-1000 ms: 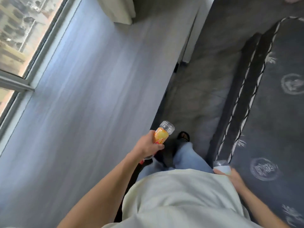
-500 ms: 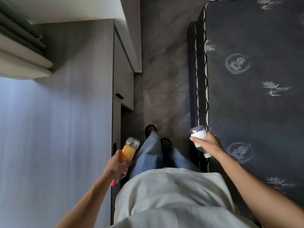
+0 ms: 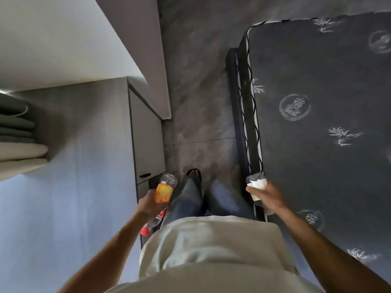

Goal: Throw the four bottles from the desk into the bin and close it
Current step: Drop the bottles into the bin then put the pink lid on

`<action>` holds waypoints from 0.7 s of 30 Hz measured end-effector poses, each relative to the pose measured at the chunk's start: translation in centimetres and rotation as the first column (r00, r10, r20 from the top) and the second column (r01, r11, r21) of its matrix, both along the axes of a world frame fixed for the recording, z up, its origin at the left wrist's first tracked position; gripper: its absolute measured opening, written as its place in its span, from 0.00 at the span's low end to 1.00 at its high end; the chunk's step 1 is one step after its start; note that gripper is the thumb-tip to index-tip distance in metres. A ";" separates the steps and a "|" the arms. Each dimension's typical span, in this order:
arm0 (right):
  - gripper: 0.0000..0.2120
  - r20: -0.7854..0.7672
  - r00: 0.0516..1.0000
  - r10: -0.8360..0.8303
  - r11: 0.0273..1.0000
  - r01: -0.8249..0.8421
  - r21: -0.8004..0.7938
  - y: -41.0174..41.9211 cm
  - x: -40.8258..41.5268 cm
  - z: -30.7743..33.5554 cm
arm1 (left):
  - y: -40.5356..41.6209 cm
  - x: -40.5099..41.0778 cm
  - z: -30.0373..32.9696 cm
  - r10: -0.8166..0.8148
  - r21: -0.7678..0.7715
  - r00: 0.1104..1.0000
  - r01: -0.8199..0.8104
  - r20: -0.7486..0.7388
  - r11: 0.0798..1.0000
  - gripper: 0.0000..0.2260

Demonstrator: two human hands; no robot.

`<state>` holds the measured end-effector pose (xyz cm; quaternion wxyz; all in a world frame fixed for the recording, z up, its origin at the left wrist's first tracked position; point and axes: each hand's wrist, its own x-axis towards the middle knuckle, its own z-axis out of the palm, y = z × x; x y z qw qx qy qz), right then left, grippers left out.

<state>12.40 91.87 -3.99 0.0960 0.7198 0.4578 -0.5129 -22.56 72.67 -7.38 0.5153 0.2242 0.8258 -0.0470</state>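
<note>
Between the grey desk [image 3: 69,187] on our left and the dark mattress [image 3: 323,134] on our right, we are standing on the tiled floor [image 3: 198,102] and looking down at our own body. Our left hand [image 3: 149,205] is wrapping its fingers around an orange-labelled bottle [image 3: 164,191], and its clear base is pointing away from us. Under the same hand a red cap [image 3: 145,231] and some clear plastic are showing, but we cannot tell if this is the same bottle or a second one. Our right hand [image 3: 267,198] is closing its fingers around a white-labelled bottle [image 3: 257,183]; the palm is covering its lower part, so its cap is hidden. Both bottles are in the air over the floor, beside our jeans [image 3: 190,199]. Our pale shirt [image 3: 211,250] is covering the lower middle of the view. One sandal [image 3: 193,172] is showing only partly. Folded fabric [image 3: 17,132] is cut off at the left edge. Everything is a little blurred.
</note>
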 end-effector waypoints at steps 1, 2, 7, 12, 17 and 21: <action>0.07 -0.014 1.000 -0.019 0.999 0.019 -0.030 0.4 0.4 0.1 | 2.7 -0.7 0.1 -0.018 0.024 1.000 0.018 0.010 1.000 0.31; 0.05 -0.016 1.000 -0.019 0.999 0.018 -0.041 0.9 0.8 0.1 | 5.4 -1.2 0.3 -0.035 0.056 0.999 0.033 0.023 0.998 0.32; 0.12 0.082 0.994 -0.070 0.992 0.079 -0.104 4.0 2.8 -0.2 | 18.9 -3.4 0.6 -0.055 0.170 0.997 0.045 0.052 0.984 0.30; 0.11 0.095 0.995 -0.033 0.994 0.043 -0.104 12.1 2.6 -1.1 | 30.6 -4.9 1.0 -0.055 0.241 0.998 0.049 0.020 0.969 0.27; 0.13 0.128 0.992 -0.002 0.993 0.017 -0.115 22.9 -0.8 -0.5 | 36.3 -6.6 1.3 -0.047 0.155 0.999 0.050 -0.022 0.987 0.26; 0.08 -0.018 0.999 0.034 0.999 -0.035 -0.025 32.5 -5.3 -0.9 | 37.9 -8.6 1.4 0.064 0.073 0.998 -0.064 0.000 0.995 0.25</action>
